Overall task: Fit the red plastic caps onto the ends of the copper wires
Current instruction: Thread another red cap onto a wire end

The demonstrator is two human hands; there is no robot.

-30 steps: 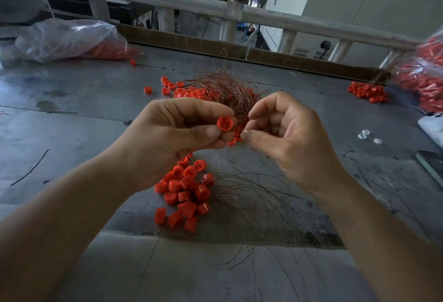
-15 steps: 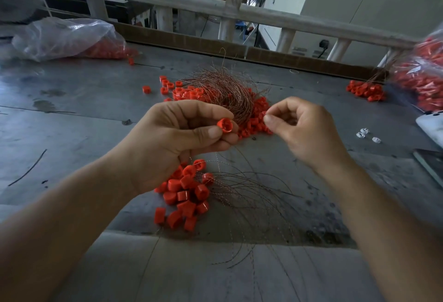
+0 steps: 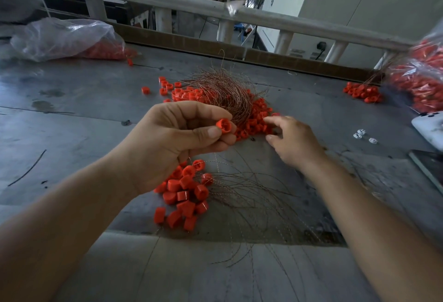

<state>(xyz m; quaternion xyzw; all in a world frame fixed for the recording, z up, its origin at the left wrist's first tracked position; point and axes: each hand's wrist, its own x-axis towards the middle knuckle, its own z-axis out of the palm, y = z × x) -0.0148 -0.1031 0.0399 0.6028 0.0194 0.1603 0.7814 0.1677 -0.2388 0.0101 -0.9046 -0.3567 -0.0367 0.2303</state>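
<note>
- the left hand (image 3: 182,143) is raised over the middle of the counter (image 3: 72,115). its thumb and forefinger pinch one red cap (image 3: 224,126), and the other fingers are curled beneath.
- the cap's open end faces the camera, just beside the near edge of the wire bundle (image 3: 223,93). whether a wire sits in it cannot be told.
- the right hand (image 3: 294,143) is low over the counter with its fingers loosely spread and holding nothing. its forefinger tip is at the edge of the far caps (image 3: 257,119).
- the wire bundle is a curved tangle of copper strands lying on the counter beyond both hands. the far caps are heaped along its right side and more lie at its left end.
- the near caps (image 3: 187,194) form a heap below the left hand. loose wires (image 3: 251,196) fan out from them to the right and toward the counter's near edge.
- a small pile (image 3: 362,92) of red caps lies far right, near the right bag (image 3: 422,81), which is clear plastic full of red caps.
- the left bag (image 3: 67,38), also clear and part filled with red caps, lies at the far left.
- three white bits (image 3: 362,134) lie right of the right hand, well apart from it.
- a pale rail (image 3: 167,2) runs behind the counter.
</note>
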